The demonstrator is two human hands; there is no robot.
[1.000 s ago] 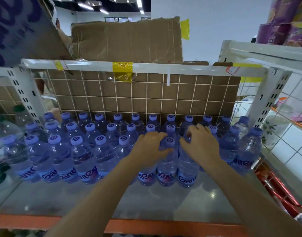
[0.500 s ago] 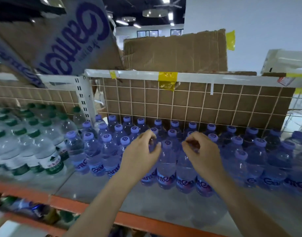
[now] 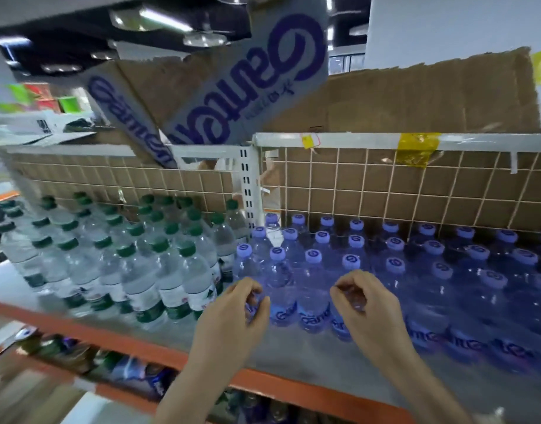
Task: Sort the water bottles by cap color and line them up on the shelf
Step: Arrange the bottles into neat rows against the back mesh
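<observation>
The purple-capped bottles stand packed on the shelf, hard against the wire grid behind. The green-capped bottles are just beside them on the left. A bare strip of shelf lies between the front row and the orange lip. The left hand and right hand sit over that strip. Both have their fingers curled against front-row bottles, but blur makes it hard to tell whether they actually grip them.
</observation>
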